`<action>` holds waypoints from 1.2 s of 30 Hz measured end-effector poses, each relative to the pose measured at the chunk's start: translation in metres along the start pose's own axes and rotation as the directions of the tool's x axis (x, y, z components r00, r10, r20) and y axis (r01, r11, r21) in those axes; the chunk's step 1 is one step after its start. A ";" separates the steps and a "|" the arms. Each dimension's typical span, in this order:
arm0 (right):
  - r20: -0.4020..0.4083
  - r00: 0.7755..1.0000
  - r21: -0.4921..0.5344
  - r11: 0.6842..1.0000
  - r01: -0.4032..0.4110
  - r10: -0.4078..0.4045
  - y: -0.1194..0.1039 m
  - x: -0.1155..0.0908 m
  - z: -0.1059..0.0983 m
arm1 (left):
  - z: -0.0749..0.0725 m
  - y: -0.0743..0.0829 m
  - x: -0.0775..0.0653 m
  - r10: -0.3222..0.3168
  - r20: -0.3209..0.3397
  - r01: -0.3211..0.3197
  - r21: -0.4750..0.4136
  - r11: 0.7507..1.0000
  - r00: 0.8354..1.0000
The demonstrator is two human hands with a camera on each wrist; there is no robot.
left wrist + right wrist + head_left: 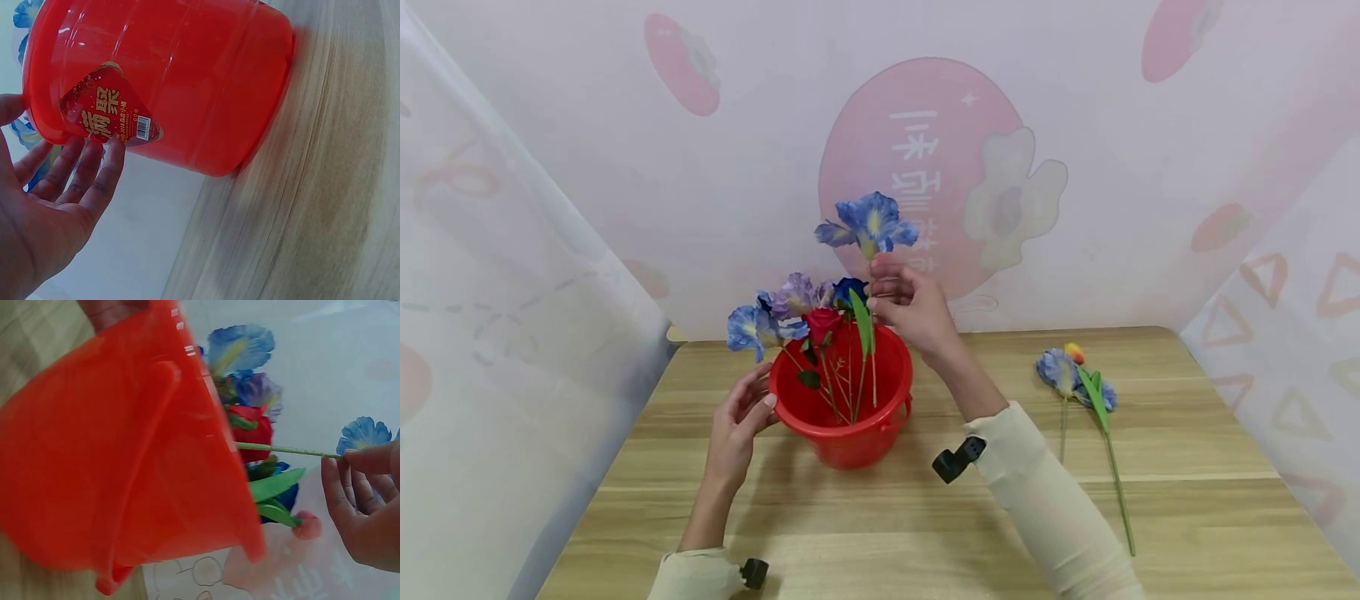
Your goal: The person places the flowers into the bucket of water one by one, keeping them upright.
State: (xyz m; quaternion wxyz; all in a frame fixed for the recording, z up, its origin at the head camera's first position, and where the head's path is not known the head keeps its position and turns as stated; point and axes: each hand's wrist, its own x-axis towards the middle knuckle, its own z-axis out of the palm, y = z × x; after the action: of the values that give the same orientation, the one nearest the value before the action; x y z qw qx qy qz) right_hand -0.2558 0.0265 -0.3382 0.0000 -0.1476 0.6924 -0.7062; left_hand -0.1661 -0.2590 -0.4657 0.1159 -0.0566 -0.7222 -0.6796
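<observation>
A red bucket (857,447) stands on the table with several artificial flowers in it. My left hand (739,425) holds its rim at the left side; in the left wrist view the thumb lies at the rim and the fingers (103,178) against the outer wall near a label (106,106). With thumb and fingertips my right hand (913,308) pinches the stem (287,450) of a blue iris (874,221) just below its bloom. The iris stands upright above the others, its stem reaching down into the bucket. Inside are a red rose (822,323), a dark blue rose (848,293), a purple flower (797,296) and another blue iris (748,329).
At the right of the wooden table (985,533) lie a pale blue flower (1060,371) and an orange-yellow tulip (1073,353) with a long green stem. A printed cloth (760,167) hangs behind the table. The bucket's handle (134,481) hangs along its side.
</observation>
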 end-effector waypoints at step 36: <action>0.059 0.995 -0.351 0.935 -0.053 0.078 0.041 0.006 0.036 | 0.001 -0.002 0.000 0.008 0.000 -0.008 -0.032 0.999 1.000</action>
State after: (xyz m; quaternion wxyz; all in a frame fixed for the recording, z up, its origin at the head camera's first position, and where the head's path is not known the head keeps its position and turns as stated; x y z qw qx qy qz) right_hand -0.2620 -0.0116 -0.3776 0.0223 -0.1475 0.8107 -0.5661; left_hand -0.1670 -0.2584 -0.4672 0.1176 -0.0616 -0.7109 -0.6907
